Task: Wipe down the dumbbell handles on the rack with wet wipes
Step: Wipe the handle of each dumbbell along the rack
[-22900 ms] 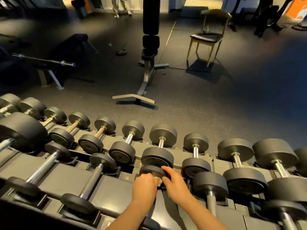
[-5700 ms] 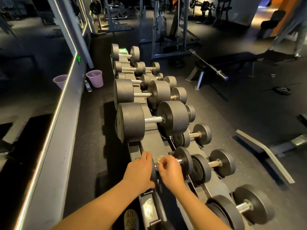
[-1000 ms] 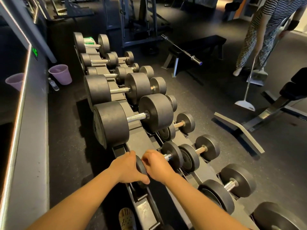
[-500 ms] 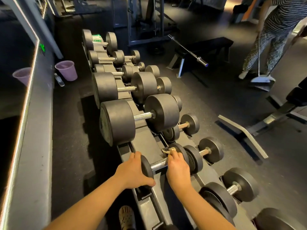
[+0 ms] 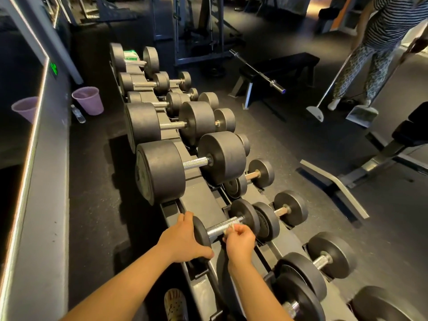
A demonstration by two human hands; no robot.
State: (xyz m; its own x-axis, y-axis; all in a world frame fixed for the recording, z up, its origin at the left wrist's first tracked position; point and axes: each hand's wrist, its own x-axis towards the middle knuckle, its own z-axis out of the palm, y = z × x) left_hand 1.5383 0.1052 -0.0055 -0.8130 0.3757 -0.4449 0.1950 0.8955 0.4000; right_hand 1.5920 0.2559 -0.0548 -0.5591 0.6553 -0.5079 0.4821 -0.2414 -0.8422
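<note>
1. Mid-wipe on one bar: working the handle [image 5: 222,225] of the small dumbbell [image 5: 245,216], which lies across the rack [image 5: 196,198] directly between the two hands.
2. Bracing that dumbbell with the left hand [image 5: 183,237], curled over the rim of the plate nearest it and hooked underneath with the thumb.
3. Pinching a crumpled wet wipe [image 5: 232,227] in the right hand [image 5: 239,243], clenched just right of the left hand and pressed to the near side of the bar, or perhaps a hair off it.
4. Judged as partway through the whole job: many more bars lined up beyond the hands, and several more off to the right of the right forearm.
5. Next move, as a judgement: drawing the wipe along the full knurled length from plate to plate, then rolling the dumbbell a little with the left hand to bring the far side round.
6. After that, reaching on to a neighbouring bar, such as the large dumbbell [image 5: 194,162] just beyond the left hand. Likely too heavy to roll, so wrapping the wipe right round instead.
7. Hidden: the underside of the bar, the right fingertips, and most of the wipe inside the fist.
8. No telling cleaned bars from uncleaned ones; too dim to read any damp sheen on the metal.
9. Cut off at the lower edge: the dumbbells nearest the right elbow.
10. Far beyond both hands, resting on the last dumbbell: a green-and-white pack [image 5: 130,57], too small to read.
</note>
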